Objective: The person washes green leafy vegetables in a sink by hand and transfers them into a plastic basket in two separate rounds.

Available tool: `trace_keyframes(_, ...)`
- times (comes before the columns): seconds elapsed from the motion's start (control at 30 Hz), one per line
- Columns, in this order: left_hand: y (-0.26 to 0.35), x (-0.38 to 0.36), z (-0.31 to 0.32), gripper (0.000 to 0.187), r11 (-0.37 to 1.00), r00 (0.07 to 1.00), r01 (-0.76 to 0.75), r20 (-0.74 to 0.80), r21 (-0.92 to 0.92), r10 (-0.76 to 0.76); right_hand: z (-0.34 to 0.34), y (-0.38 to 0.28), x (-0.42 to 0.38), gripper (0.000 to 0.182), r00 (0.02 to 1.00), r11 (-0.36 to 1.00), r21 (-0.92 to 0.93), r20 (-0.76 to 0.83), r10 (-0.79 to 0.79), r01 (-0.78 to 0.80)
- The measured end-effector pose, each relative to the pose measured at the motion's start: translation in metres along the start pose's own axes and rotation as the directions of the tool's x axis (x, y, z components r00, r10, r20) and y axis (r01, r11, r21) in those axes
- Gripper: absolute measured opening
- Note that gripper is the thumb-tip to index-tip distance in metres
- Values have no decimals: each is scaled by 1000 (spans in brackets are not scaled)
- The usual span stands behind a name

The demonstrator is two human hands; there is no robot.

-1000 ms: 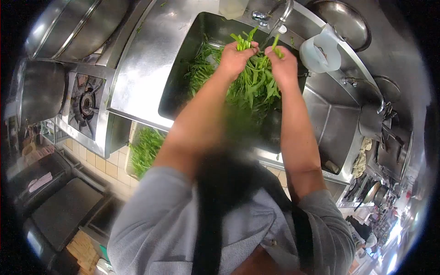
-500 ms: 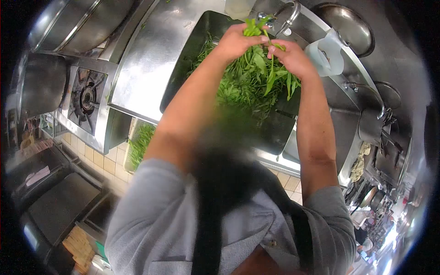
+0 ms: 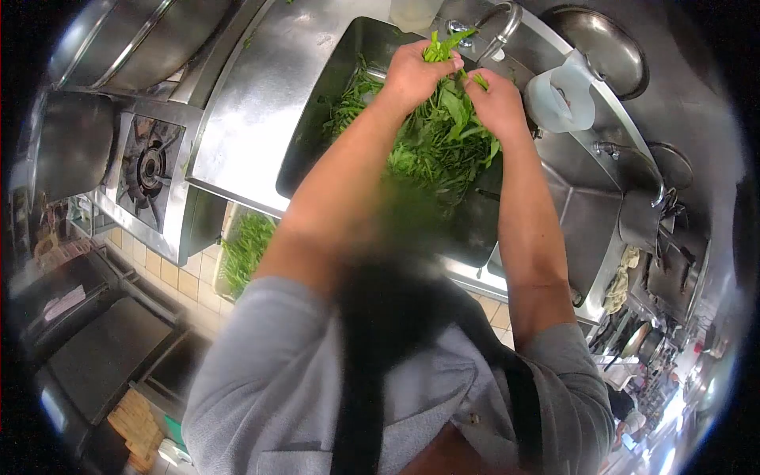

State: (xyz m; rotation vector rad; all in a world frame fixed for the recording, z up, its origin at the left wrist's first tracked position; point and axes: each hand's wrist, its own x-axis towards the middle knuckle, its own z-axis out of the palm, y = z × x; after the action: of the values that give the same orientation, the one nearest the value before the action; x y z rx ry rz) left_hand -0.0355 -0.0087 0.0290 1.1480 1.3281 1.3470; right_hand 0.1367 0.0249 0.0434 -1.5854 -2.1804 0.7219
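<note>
Over a metal sink [image 3: 305, 154], my left hand [image 3: 416, 75] is closed around a bunch of leafy green stems [image 3: 438, 51] that pokes out above the fingers. My right hand [image 3: 496, 103] is just to its right, its fingers pinched on green stems [image 3: 477, 80], with leaves hanging below. A large heap of loose greens [image 3: 427, 158] fills much of the sink beneath both hands. Part of the view's centre is dark and blurred.
A faucet [image 3: 507, 28] curves over the sink's far side, and a translucent pitcher [image 3: 560, 99] stands to the right. A gas burner [image 3: 152, 168] is at the left. Below the counter, a basket [image 3: 227, 261] holds more greens. A second sink [image 3: 590, 218] lies right.
My right hand and forearm have shifted slightly left. My left hand has moved a little to the right, still holding its stems. The leaves hanging from the right hand have swung left.
</note>
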Motion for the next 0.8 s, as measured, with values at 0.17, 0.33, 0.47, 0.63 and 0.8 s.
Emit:
trace_keyframes(0.17, -4, -10, 5, 20, 988, 996, -1, -85, -153, -12, 15, 16, 13, 27, 991, 999, 50, -135, 17, -10)
trace_keyframes(0.33, -12, -18, -16, 20, 967, 974, 77, -188, -241, -125, -2, 40, 23, 18, 954, 684, 713, -73, 291, -154)
trace_keyframes(0.47, -29, -18, -29, 22, 926, 966, 126, -166, -356, -196, -22, 56, 30, 18, 929, 359, 933, -142, 343, 10)
trace_keyframes(0.63, -23, -24, -34, 28, 845, 945, 251, -69, -473, -320, -45, 17, 15, 30, 927, 811, 583, -283, 247, -38)
trace_keyframes(0.8, -33, -20, -19, 32, 825, 976, 213, 77, -523, -204, 6, 3, 5, 33, 991, 937, 343, 83, -109, 74)
